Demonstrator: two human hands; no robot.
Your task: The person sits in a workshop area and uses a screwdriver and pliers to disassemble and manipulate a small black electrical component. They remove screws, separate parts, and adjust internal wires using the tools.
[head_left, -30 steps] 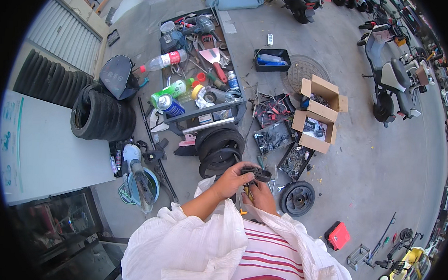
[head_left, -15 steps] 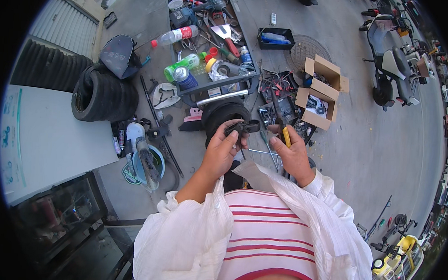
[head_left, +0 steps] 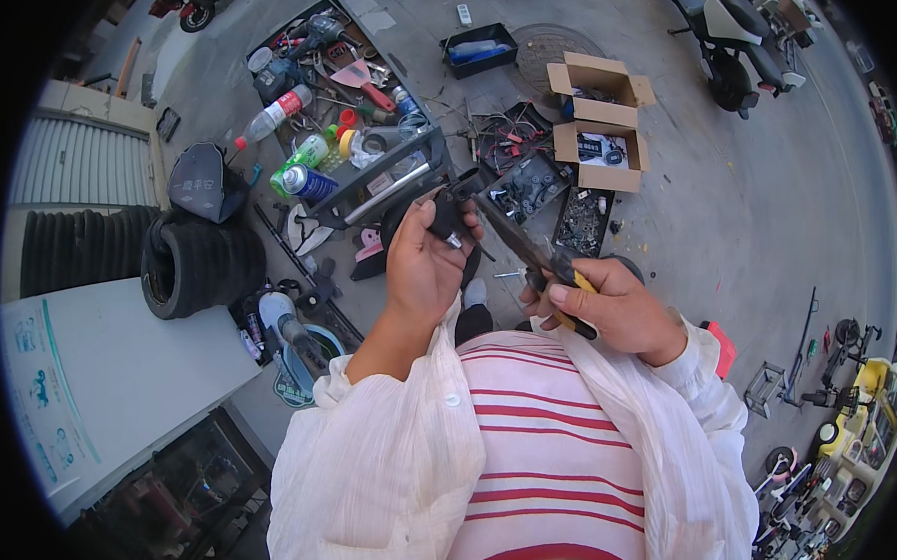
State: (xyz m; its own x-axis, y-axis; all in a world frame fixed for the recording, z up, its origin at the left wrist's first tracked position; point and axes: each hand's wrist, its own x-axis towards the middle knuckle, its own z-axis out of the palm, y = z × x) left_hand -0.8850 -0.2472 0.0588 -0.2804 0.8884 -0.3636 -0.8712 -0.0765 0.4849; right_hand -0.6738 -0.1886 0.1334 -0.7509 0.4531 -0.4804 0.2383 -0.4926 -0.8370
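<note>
Left grip (head_left: pixel 424 264) clasping black part (head_left: pixel 449 212), right grip (head_left: pixel 612 307) clasping pliers (head_left: pixel 529 259)

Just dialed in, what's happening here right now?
A person in a white shirt over a red-striped top stands over a cluttered concrete floor. Their left hand holds a small black part up at chest height, while the right hand grips pliers with black and yellow handles, the long jaws reaching toward that part. Below them sit a rack of bottles and tools, stacked tyres, trays of small parts and two open cardboard boxes.
</note>
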